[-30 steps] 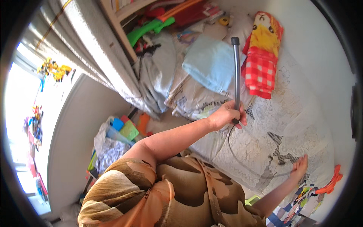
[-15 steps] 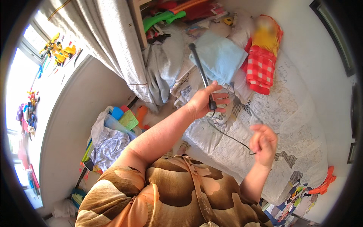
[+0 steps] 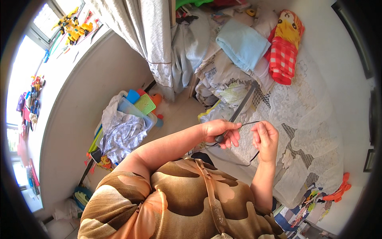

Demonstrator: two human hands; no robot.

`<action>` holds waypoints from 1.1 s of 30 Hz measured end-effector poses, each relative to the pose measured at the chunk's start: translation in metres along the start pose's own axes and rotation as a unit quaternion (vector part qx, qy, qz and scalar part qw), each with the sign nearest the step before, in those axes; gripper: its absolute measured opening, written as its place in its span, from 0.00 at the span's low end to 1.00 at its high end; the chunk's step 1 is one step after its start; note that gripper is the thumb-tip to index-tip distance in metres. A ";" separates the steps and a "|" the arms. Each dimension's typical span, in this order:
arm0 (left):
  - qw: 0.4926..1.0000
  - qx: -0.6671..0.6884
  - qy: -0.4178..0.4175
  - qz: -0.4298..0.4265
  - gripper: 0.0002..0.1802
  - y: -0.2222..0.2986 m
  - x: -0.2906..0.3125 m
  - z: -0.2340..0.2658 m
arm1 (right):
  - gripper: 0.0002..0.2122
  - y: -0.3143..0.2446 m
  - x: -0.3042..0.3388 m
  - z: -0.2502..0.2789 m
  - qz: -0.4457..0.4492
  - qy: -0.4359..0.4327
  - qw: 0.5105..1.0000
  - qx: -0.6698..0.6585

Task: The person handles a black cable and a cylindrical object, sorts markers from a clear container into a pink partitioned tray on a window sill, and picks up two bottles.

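A long, slim dark rod (image 3: pixel 244 102) with a thicker black end slants through my left hand (image 3: pixel 221 131). The thumb lies over the rod close to its near end, with the fingers curled below. From the rod a thin black cord (image 3: pixel 254 157) loops across to my right hand (image 3: pixel 265 139), whose fingers are closed on it. The two hands are a short way apart above the near edge of a bed with a white lace cover (image 3: pixel 318 119). What exact kind of tool the rod is, I cannot make out.
On the bed lie a folded light-blue towel (image 3: pixel 242 44), crumpled printed bedding (image 3: pixel 225 73) and a red-checked plush toy (image 3: pixel 283 59). A bin of cloth and plastic things (image 3: pixel 123 127) stands at left, below a windowsill with toy robots (image 3: pixel 73 30). A grey curtain (image 3: pixel 153 44) hangs behind.
My left hand has come nearer and lower with the rod, its fingers now curled more. My right hand has moved slightly left and up, closer to it. The view has shifted.
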State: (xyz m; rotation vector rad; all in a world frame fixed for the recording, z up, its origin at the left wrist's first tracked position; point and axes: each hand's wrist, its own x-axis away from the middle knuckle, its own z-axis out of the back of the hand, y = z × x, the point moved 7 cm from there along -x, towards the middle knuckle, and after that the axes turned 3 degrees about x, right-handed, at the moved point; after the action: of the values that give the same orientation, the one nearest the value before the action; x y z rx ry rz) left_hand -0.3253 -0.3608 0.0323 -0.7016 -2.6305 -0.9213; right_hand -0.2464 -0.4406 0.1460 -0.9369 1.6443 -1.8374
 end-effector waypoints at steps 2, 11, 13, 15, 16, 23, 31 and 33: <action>0.999 0.042 -0.025 0.005 0.29 -0.015 0.008 -0.011 | 0.14 -0.008 0.007 -0.008 0.040 -0.043 0.998 -0.001; 0.919 0.295 0.065 -0.254 0.25 -0.014 -0.003 0.020 | 0.15 -0.006 0.084 -0.061 -0.003 -0.427 0.903 0.043; 0.900 0.321 0.051 -0.290 0.24 -0.001 0.005 0.013 | 0.14 0.009 0.106 -0.043 -0.017 -0.456 0.889 0.046; 0.913 0.272 0.084 -0.293 0.24 0.013 0.007 -0.009 | 0.14 0.035 0.122 -0.014 -0.079 -0.434 0.895 0.058; 0.916 0.255 0.100 -0.292 0.24 0.019 0.007 -0.025 | 0.14 0.052 0.131 0.000 -0.112 -0.420 0.898 0.064; 0.914 0.125 0.139 -0.360 0.21 -0.010 -0.002 -0.089 | 0.16 0.100 0.172 0.071 -0.085 -0.393 0.916 0.002; 0.954 -0.126 0.115 -0.245 0.19 -0.077 0.018 -0.148 | 0.24 0.057 0.125 0.074 -0.003 -0.238 0.950 -0.200; 0.954 -0.160 0.140 -0.211 0.16 -0.095 0.025 -0.147 | 0.22 0.032 0.123 0.046 0.020 -0.261 0.918 -0.299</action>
State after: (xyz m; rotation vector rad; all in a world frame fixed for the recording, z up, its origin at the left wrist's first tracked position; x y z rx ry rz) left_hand -0.3838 -0.5113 0.1058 -0.0463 -2.4342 -1.4681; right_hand -0.2927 -0.5671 0.1357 -1.4737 1.8540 -0.9143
